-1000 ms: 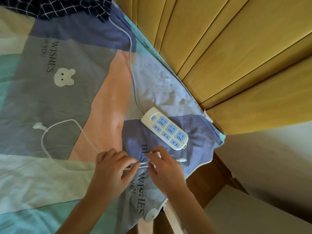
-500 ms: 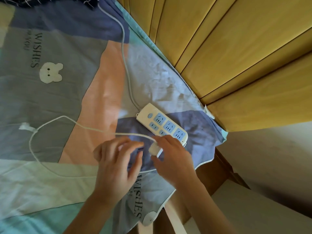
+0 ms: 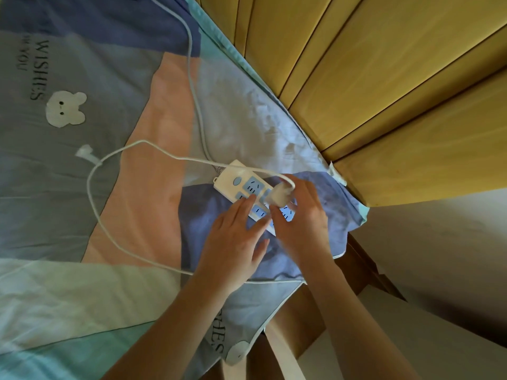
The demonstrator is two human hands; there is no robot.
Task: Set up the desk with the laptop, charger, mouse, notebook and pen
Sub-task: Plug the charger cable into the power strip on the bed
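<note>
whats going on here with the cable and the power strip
A person is plugging a charger into a power strip that lies on a patterned bedsheet. The right hand grips the white plug over the strip's sockets; whether it is seated is unclear. The left hand rests flat on the strip. The charger's cable loops across the sheet.

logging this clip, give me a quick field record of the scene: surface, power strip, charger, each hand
surface: patchwork bed sheet with a bear print
power strip: white power strip with blue sockets, lying flat on the sheet
charger: white charger plug held over the strip's sockets; whether it is seated cannot be told
cable: charger cable loops across the sheet
left hand: left hand with straight fingers pressing on the strip
right hand: right hand grips the charger plug
</note>
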